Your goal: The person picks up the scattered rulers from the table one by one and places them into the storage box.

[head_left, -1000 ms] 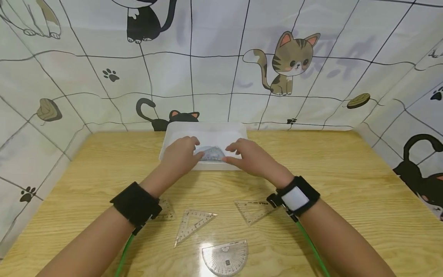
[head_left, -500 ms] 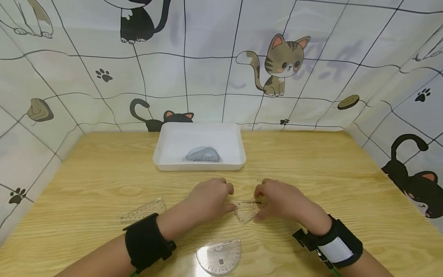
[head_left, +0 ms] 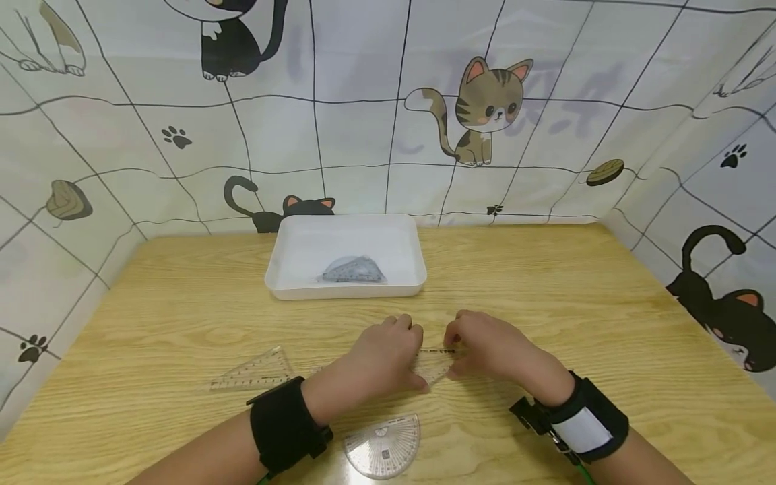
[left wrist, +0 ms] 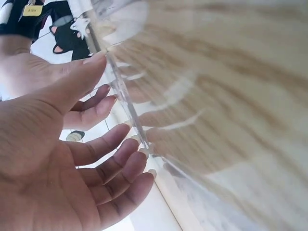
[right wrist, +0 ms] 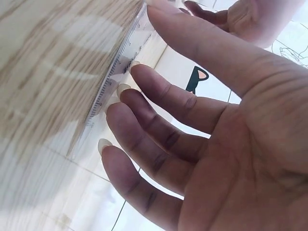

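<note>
A clear set square lies on the table between my two hands. My left hand holds its left side, the thumb at the near corner and the fingers at the far one. My right hand grips the other side with bent fingers and thumb. In the left wrist view, thumb and fingertips line the clear plastic edge. The right wrist view shows its printed scale along my fingertips. A clear protractor lies nearer me. Another set square sits left, and a third is mostly hidden behind my left forearm.
A white tray stands at the back, holding a bluish, half-round flat bundle of drawing tools. The wooden table ends at a cloth printed with cats. Each wrist wears a black strap.
Both hands have left the tray and come down to the right-hand set square, leaving the bluish bundle in the tray. The left hand has since shifted slightly right, closer in on the set square.
</note>
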Motion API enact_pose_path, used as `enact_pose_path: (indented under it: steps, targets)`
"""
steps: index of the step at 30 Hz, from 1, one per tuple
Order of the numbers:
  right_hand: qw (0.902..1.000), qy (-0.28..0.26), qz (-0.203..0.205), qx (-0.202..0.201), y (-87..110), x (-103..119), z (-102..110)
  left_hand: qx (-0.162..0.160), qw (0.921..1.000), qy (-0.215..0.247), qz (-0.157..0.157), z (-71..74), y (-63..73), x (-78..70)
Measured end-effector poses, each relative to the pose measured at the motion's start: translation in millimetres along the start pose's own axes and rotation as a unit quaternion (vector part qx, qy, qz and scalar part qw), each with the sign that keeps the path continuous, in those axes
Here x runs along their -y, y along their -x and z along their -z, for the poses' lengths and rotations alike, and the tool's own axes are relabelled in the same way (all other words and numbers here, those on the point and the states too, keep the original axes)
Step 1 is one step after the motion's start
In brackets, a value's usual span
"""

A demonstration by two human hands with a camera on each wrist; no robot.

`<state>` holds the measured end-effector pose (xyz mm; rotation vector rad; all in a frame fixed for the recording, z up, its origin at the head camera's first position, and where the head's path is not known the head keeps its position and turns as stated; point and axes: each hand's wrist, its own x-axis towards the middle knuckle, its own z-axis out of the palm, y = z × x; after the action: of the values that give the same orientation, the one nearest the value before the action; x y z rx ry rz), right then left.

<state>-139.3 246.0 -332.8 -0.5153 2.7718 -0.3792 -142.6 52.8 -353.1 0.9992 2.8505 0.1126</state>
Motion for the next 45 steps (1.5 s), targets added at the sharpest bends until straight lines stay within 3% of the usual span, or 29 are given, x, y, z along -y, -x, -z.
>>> enact_pose_path:
  steps: [6,10,13,16,19,24,26,28,32,35,39,42,45]
  targets:
    - [0.9998,-0.019,0.005,0.003,-1.7,0.0,1.7,0.025,0.9977,0.056,0.029,1.8,-2.0,1.9]
    - [0.9989,-0.043,0.009,0.015,-3.8,-3.8,2.4,0.025,0.9963,0.079,0.025,2.6,-1.7,1.9]
    - [0.9950,-0.083,0.043,0.033,-7.1,-11.9,2.2,0.017,0.9971,0.073,0.014,1.3,-0.8,1.8]
    - [0.9844,-0.138,0.092,0.058,-13.4,-24.2,-0.5,0.011,0.9980,0.061,0.008,0.9,1.8,1.8]
    - [0.9691,-0.201,0.117,0.082,-19.1,-33.3,-2.1,0.006,0.9984,0.056,0.003,0.6,5.3,3.3]
    - [0.9374,-0.309,0.104,0.123,-22.2,-37.3,0.6,-0.019,0.9991,0.038,-0.010,-1.2,8.9,9.6]
    - [0.9293,-0.331,0.100,0.129,-23.3,-36.0,2.1,-0.035,0.9988,0.031,-0.015,-0.9,10.6,13.5]
    - [0.9246,-0.345,0.098,0.128,-24.5,-34.1,3.5,-0.056,0.9979,0.023,-0.024,1.3,12.8,17.1]
    - [0.9256,-0.351,0.097,0.103,-27.1,-29.4,4.6,-0.095,0.9940,-0.016,-0.050,5.4,16.9,24.7]
    - [0.9446,-0.300,0.120,0.056,-29.2,-22.3,5.6,-0.119,0.9895,-0.053,-0.062,9.1,19.8,34.0]
    - [0.9749,-0.147,0.165,-0.031,-34.0,-2.7,14.1,-0.131,0.9892,-0.037,-0.054,22.7,24.8,53.4]
    - [0.9792,-0.036,0.179,-0.088,-42.7,15.2,25.9,-0.140,0.9887,-0.030,-0.045,39.6,25.9,71.8]
    - [0.9720,0.050,0.190,-0.128,-58.7,30.2,38.0,-0.148,0.9878,-0.029,-0.038,56.8,24.0,91.8]
